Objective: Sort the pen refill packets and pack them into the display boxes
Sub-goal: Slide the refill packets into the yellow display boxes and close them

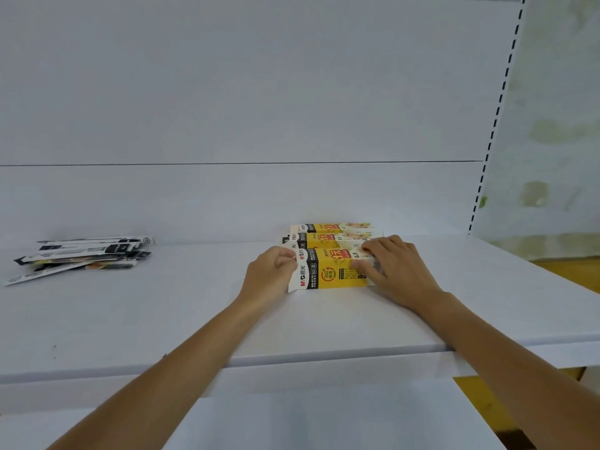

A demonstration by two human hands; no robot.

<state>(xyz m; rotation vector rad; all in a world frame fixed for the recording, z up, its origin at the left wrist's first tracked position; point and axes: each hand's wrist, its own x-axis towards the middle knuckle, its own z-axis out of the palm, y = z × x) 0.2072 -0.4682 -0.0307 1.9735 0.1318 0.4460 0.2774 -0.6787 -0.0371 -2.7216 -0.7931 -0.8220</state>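
Three yellow, black and white display boxes lie side by side on the white shelf (194,313), right of centre. The nearest display box (328,271) is between my hands. My left hand (271,277) pinches its white left end flap with curled fingers. My right hand (393,271) lies over its right end, fingers curled onto the top. Behind it are the second box (328,241) and the third box (328,227). A loose heap of pen refill packets (84,254), black and white, lies at the far left of the shelf.
The shelf's back panel (259,125) rises right behind the boxes. A slotted upright (496,118) runs down the right side. The shelf's front edge (292,360) crosses under my forearms, with a lower white shelf (292,417) below it.
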